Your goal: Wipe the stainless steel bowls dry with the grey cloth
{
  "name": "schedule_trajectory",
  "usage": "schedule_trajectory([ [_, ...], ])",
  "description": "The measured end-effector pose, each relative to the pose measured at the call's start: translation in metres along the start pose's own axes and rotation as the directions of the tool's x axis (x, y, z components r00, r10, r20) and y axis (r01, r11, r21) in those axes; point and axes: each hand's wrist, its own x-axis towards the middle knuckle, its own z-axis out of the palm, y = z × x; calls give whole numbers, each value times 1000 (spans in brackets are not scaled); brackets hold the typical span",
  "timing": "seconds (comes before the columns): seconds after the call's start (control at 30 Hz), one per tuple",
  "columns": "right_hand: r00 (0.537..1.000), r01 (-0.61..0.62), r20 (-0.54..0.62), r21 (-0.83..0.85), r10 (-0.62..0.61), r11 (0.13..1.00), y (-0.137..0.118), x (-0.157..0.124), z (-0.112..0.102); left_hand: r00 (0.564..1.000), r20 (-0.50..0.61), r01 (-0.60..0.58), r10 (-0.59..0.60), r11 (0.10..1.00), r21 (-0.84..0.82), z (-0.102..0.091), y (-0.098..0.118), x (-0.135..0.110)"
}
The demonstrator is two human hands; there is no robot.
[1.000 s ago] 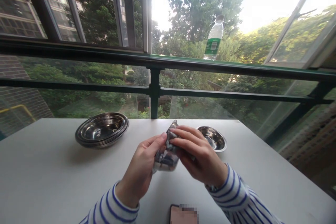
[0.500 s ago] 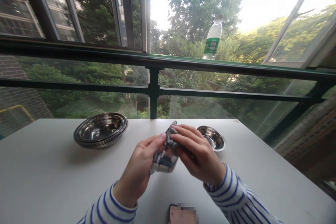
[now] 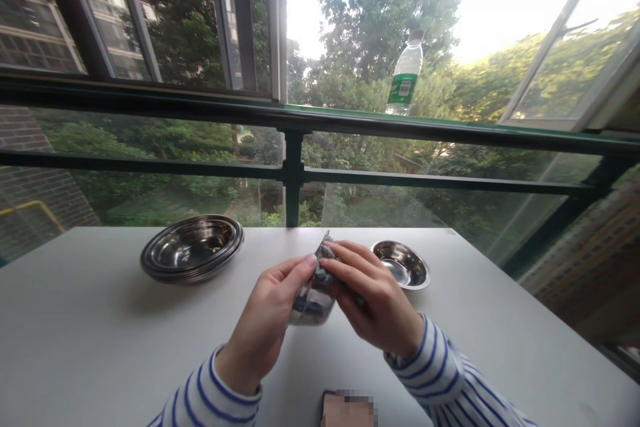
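Between my hands, above the table, a shiny stainless steel bowl [image 3: 314, 310] is held tilted up on its side. My left hand [image 3: 263, 317] grips its left edge, thumb on top near the rim. A crumpled grey cloth [image 3: 325, 268] is pressed against the bowl's upper part under the fingers of my right hand [image 3: 377, 297]. These fingers are bent over the cloth, and much of the cloth and of the bowl's right side is hidden behind them.
A stack of steel bowls [image 3: 193, 250] sits on the white table [image 3: 90, 333] at left. Behind my right hand lies a single small steel bowl [image 3: 407, 265]. A phone [image 3: 347, 410] is at the near edge. A plastic bottle [image 3: 405, 83] stands beyond the dark railing [image 3: 330, 121].
My right hand and the cloth have shifted slightly left along the bowl. The bowl has turned a little, its top edge moving left. My left hand keeps its grip.
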Motion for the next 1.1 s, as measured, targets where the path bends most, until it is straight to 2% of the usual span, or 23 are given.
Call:
schedule_trajectory([
  [0.27,994,94,55,-27,-92,995,-6,0,-1,999,45,14,-12,998,-57,-1,1,-1],
  [0.33,998,47,31,-9,-46,999,-1,0,0,999,25,21,-20,999,-43,-1,0,0],
  [0.47,991,-127,-47,38,128,991,5,0,-1,999,34,34,-34,999,-1,0,0,1],
  [0.53,995,-92,-25,35,93,995,2,0,-3,999,43,20,-20,1000,4,-1,0,1],
  [0.63,999,30,34,-24,-29,999,-4,1,-5,999,43,-17,17,1000,7,-2,1,1],
  [0.7,999,42,33,-44,-40,998,-3,1,-4,999,47,-14,13,1000,24,-2,1,0],
  [0.77,999,-34,-17,-24,34,999,2,1,-3,999,36,-2,0,999,46,0,1,-1],
  [0.87,977,-196,-83,34,199,980,9,1,-3,1000,17,9,-10,998,63,5,2,-3],
  [0.9,974,-206,-84,41,209,978,10,1,-4,1000,13,9,-10,998,65,5,2,-3],
  [1.03,1000,-28,4,8,28,1000,1,2,-6,1000,1,-15,15,998,59,4,3,-3],
  [1.1,999,20,26,5,-21,1000,-1,2,-6,999,6,-32,32,998,61,2,3,-2],
])
